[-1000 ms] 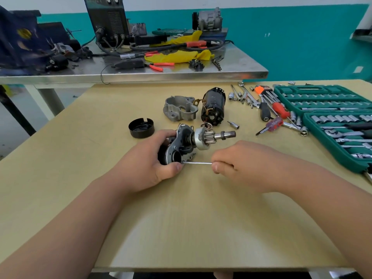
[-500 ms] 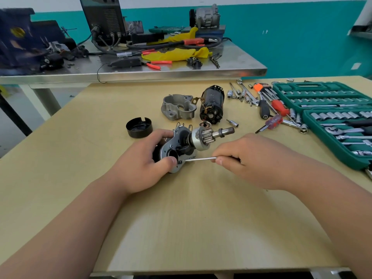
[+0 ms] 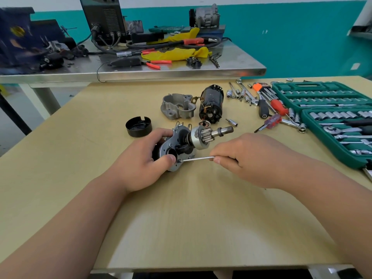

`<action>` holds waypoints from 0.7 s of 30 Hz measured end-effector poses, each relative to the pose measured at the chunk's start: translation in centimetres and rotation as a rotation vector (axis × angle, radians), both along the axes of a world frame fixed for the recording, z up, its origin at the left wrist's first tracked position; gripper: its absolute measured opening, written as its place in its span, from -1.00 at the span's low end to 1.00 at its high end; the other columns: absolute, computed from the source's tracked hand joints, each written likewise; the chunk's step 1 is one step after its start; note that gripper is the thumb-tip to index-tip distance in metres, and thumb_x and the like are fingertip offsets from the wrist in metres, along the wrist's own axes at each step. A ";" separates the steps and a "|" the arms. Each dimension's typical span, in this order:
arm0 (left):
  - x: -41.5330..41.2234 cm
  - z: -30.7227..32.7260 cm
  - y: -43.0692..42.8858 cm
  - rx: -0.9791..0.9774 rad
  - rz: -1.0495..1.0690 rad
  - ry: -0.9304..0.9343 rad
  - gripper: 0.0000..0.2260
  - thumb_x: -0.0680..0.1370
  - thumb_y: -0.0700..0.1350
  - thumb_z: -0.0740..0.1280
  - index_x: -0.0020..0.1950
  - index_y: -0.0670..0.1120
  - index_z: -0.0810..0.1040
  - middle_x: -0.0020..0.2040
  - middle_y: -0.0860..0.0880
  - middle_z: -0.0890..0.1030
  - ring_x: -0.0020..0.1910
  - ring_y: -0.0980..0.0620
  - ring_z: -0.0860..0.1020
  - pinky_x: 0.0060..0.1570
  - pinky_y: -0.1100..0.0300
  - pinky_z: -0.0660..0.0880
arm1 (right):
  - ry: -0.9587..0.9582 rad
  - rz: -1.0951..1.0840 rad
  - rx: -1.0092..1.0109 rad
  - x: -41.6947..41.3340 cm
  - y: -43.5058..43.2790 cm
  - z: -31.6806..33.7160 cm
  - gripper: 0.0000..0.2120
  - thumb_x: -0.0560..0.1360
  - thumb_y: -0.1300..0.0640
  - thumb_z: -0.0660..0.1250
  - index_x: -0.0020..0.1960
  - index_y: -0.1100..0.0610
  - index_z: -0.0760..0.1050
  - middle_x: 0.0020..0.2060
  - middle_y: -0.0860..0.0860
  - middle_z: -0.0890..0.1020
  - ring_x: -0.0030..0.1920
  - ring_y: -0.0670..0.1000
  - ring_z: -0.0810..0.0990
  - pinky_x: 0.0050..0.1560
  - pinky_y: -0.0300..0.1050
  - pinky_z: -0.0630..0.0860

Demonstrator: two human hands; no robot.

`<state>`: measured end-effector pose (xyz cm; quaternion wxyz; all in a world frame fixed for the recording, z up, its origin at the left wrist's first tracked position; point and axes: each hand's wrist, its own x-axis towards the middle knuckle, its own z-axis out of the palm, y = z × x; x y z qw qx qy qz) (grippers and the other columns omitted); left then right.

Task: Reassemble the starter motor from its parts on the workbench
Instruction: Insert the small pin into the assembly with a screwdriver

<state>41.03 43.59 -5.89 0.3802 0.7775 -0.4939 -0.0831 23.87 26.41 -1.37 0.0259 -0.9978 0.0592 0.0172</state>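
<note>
Head view: behind the hands a black cap (image 3: 138,126) lay on the worktop (image 3: 181,218), and further back a grey housing (image 3: 178,105) just beside a dark motor body (image 3: 211,104). A small socket (image 3: 231,122) lay near the shaft end. To the right were loose wrenches (image 3: 244,93), screwdrivers (image 3: 269,122) and an open green socket case (image 3: 332,117). Nothing stood between the hands and the part.

The left hand (image 3: 138,160) gripped the pinion assembly (image 3: 201,136) in the middle of the worktop. Its fingers were curled around the back of the metal plate and the thumb pressed on the front of the plate, beside a round hole. The shaft with the gear pointed to the right and a little up. The right hand (image 3: 247,158) pinched a thin metal rod (image 3: 198,158) between thumb and fingers, with the other fingers folded. The rod lay almost level, and its tip touched the lower edge of the plate.

The worktop was pale wood. Behind it stood a steel table (image 3: 141,71) with a black machine (image 3: 104,15), cables, red pliers (image 3: 155,64) and a yellow cloth (image 3: 177,53). The wall (image 3: 291,37) was teal below and white above.
</note>
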 end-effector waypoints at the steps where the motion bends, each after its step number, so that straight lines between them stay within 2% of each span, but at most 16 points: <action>1: 0.0 0.0 0.0 0.000 0.000 -0.005 -0.68 0.39 0.06 0.27 0.11 0.34 0.36 -0.13 0.39 0.57 -0.14 0.27 0.55 -0.25 0.49 0.35 | 0.001 0.012 -0.060 0.0 0.1 0.0 -0.72 0.66 -0.06 -0.02 0.16 -0.08 0.45 -0.12 -0.13 0.57 -0.13 -0.07 0.52 -0.11 -0.06 0.51; 3: 0.0 0.0 0.0 0.000 0.002 -0.010 -0.68 0.39 0.06 0.27 0.09 0.36 0.35 -0.12 0.39 0.57 -0.14 0.28 0.55 -0.24 0.49 0.35 | -0.056 0.059 -0.190 0.1 0.0 0.0 -0.77 0.68 0.02 0.01 0.21 -0.06 0.41 -0.07 -0.13 0.55 -0.11 -0.02 0.54 -0.18 -0.09 0.50; 6: 0.0 0.0 0.0 -0.005 0.006 -0.009 -0.68 0.40 0.05 0.27 0.11 0.32 0.35 -0.13 0.39 0.57 -0.15 0.28 0.55 -0.25 0.49 0.35 | -0.082 0.162 -0.331 0.5 0.1 0.4 -0.81 0.63 0.19 0.10 0.17 0.01 0.41 -0.17 -0.10 0.45 -0.17 0.02 0.49 -0.26 -0.08 0.46; 8: 0.0 0.0 0.0 -0.010 0.006 -0.014 -0.68 0.40 0.03 0.26 0.11 0.32 0.36 -0.13 0.40 0.57 -0.16 0.29 0.55 -0.26 0.50 0.36 | -0.042 0.168 -0.360 0.9 0.1 0.7 -0.87 0.64 0.18 0.09 0.09 0.01 0.38 -0.25 -0.12 0.41 -0.21 0.01 0.48 -0.33 -0.11 0.38; 9: -0.1 0.0 0.0 -0.012 0.005 -0.017 -0.69 0.40 0.03 0.26 0.10 0.33 0.35 -0.13 0.40 0.57 -0.16 0.29 0.55 -0.26 0.50 0.36 | -0.013 0.121 -0.307 1.0 0.1 0.8 -0.89 0.66 0.13 0.08 0.03 0.00 0.36 -0.29 -0.13 0.39 -0.24 -0.01 0.46 -0.36 -0.13 0.34; 10: -0.2 0.0 0.0 -0.015 0.007 -0.019 -0.69 0.40 0.05 0.26 0.09 0.33 0.35 -0.12 0.40 0.57 -0.15 0.29 0.55 -0.26 0.50 0.36 | 0.036 0.038 -0.171 1.1 0.0 0.9 -0.84 0.67 0.08 0.06 -0.03 -0.01 0.38 -0.33 -0.14 0.39 -0.28 -0.05 0.45 -0.37 -0.17 0.30; 11: -0.2 0.0 0.0 -0.015 0.011 -0.019 -0.70 0.39 0.08 0.25 0.09 0.34 0.35 -0.11 0.39 0.57 -0.14 0.29 0.55 -0.26 0.50 0.36 | 0.114 -0.060 0.097 1.2 -0.1 1.0 -0.79 0.67 0.04 0.07 -0.07 -0.01 0.42 -0.37 -0.15 0.40 -0.34 -0.10 0.43 -0.39 -0.22 0.27; 13: -0.3 0.0 0.1 -0.014 0.016 -0.028 -0.69 0.38 0.11 0.24 0.09 0.37 0.35 -0.08 0.40 0.56 -0.12 0.29 0.55 -0.24 0.49 0.36 | 0.263 -0.307 0.928 1.1 0.4 1.2 -0.73 0.67 0.09 0.08 -0.10 0.10 0.49 -0.51 -0.13 0.34 -0.55 -0.10 0.30 -0.51 -0.26 0.20; 14: -0.3 0.0 0.1 -0.011 0.016 -0.037 -0.69 0.38 0.10 0.24 0.08 0.39 0.34 -0.08 0.41 0.56 -0.12 0.30 0.55 -0.24 0.49 0.36 | 0.326 -0.421 1.232 1.1 0.7 1.4 -0.72 0.67 0.12 0.08 -0.12 0.15 0.48 -0.56 -0.11 0.28 -0.61 -0.10 0.21 -0.57 -0.27 0.16; 15: -0.4 0.0 0.2 -0.009 0.015 -0.045 -0.68 0.39 0.09 0.25 0.07 0.42 0.32 -0.07 0.43 0.55 -0.11 0.32 0.55 -0.23 0.50 0.36 | 0.341 -0.479 1.370 1.0 0.8 1.4 -0.71 0.67 0.13 0.07 -0.14 0.18 0.46 -0.59 -0.09 0.24 -0.63 -0.11 0.15 -0.60 -0.29 0.12; 16: -0.5 0.0 0.2 -0.006 0.015 -0.048 -0.67 0.39 0.09 0.25 0.07 0.44 0.32 -0.07 0.44 0.55 -0.11 0.33 0.55 -0.23 0.51 0.36 | 0.346 -0.486 1.374 0.9 0.8 1.5 -0.71 0.67 0.13 0.08 -0.15 0.19 0.45 -0.60 -0.09 0.23 -0.64 -0.11 0.14 -0.60 -0.30 0.11; 17: -0.5 0.0 0.3 -0.002 0.013 -0.046 -0.67 0.39 0.08 0.26 0.07 0.44 0.32 -0.07 0.45 0.54 -0.10 0.33 0.55 -0.23 0.51 0.36 | 0.328 -0.464 1.282 0.7 0.8 1.5 -0.71 0.66 0.14 0.09 -0.14 0.20 0.47 -0.60 -0.07 0.24 -0.63 -0.09 0.15 -0.59 -0.29 0.12; 19: -0.5 0.0 0.3 0.002 0.011 -0.045 -0.67 0.39 0.08 0.26 0.07 0.44 0.33 -0.07 0.47 0.53 -0.10 0.36 0.54 -0.23 0.52 0.36 | 0.239 -0.342 0.849 0.1 0.9 1.7 -0.70 0.66 0.09 0.11 -0.10 0.13 0.56 -0.55 -0.08 0.37 -0.57 -0.06 0.29 -0.54 -0.23 0.24; 21: -0.5 0.1 0.3 0.005 0.014 -0.044 -0.67 0.38 0.10 0.26 0.07 0.44 0.33 -0.07 0.47 0.52 -0.11 0.36 0.54 -0.23 0.51 0.35 | 0.145 -0.188 0.335 -0.3 0.8 1.7 -0.71 0.66 0.00 0.09 -0.03 0.00 0.58 -0.39 -0.13 0.51 -0.39 -0.13 0.45 -0.40 -0.20 0.35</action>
